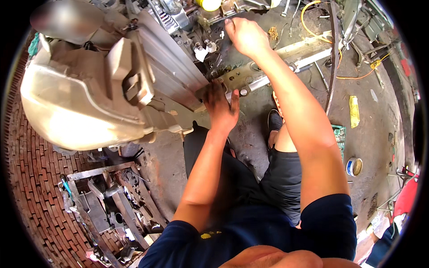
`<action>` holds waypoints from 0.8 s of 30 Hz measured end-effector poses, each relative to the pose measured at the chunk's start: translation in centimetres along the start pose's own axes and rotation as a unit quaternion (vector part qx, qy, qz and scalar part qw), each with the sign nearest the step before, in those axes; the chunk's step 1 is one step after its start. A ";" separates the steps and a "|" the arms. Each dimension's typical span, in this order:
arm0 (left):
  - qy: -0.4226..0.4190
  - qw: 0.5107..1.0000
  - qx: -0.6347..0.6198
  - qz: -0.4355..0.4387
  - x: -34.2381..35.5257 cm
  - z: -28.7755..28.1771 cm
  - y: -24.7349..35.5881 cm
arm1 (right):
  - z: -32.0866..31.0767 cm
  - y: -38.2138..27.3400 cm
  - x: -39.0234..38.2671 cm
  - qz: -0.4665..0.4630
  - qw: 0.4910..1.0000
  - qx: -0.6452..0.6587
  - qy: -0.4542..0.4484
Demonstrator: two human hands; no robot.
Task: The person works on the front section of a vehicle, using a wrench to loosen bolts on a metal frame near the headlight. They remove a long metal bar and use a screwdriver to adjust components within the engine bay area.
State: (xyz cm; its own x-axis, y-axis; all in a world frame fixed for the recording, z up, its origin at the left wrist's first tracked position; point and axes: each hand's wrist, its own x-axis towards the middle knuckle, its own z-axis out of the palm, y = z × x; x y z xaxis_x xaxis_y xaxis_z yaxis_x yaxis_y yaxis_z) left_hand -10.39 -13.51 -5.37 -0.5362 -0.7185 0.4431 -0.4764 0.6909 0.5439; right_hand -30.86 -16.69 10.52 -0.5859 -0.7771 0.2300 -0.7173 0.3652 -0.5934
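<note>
My left hand [221,107], its fingers dark with grease, lies with fingers stretched and thumb apart at the lower end of a grey ribbed metal panel [172,56], beside a long metal crossbeam [243,76]. Farther off and to the right, my right hand [249,38] is closed, its back towards me, above the floor near some engine parts [203,47]. Whatever its curled fingers may hold is hidden. A silver bar [259,83] runs along the crossbeam, under my right forearm.
At left looms a large car headlight [80,107]. Below it, a metal frame [100,172] holds scrap parts on brick paving [38,192]. On the right floor are a yellow packet [354,111], a round tin [354,167] and a green crate [339,136]. An orange cable [353,77] crosses the far right.
</note>
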 end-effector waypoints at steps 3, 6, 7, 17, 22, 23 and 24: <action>-0.012 1.000 0.008 0.002 -0.6 -0.5 -0.3 | 1.8 0.6 0.2 0.005 0.999 0.033 0.035; -0.024 1.000 0.007 -0.005 -0.6 -0.8 -0.1 | 3.0 4.3 0.9 0.003 0.996 0.082 0.022; -0.026 1.000 0.008 -0.009 -0.4 -1.1 -0.3 | 2.9 5.1 1.2 0.008 0.994 0.106 -0.002; 0.008 0.999 0.017 0.030 -0.3 -0.2 -0.6 | -0.6 1.2 2.3 0.022 0.993 0.016 -0.112; -0.007 1.000 0.014 0.002 -0.5 -0.6 -0.6 | -1.1 -8.9 -1.0 -0.124 0.983 -0.076 -0.114; -0.008 1.000 0.000 -0.001 -0.5 -0.8 -0.8 | 0.0 -7.4 -0.1 -0.051 0.987 -0.077 -0.130; -0.003 1.000 -0.006 -0.005 -0.5 -0.9 -0.7 | 0.4 -4.2 0.6 -0.024 0.993 -0.049 -0.101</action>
State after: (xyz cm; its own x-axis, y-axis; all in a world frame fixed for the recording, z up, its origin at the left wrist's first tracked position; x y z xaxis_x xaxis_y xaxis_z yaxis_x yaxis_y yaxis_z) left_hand -9.19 -13.71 -5.37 -0.5357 -0.7253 0.4323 -0.4733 0.6820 0.5576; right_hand -28.08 -18.91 12.89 -0.4686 -0.8788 0.0905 -0.7817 0.3647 -0.5059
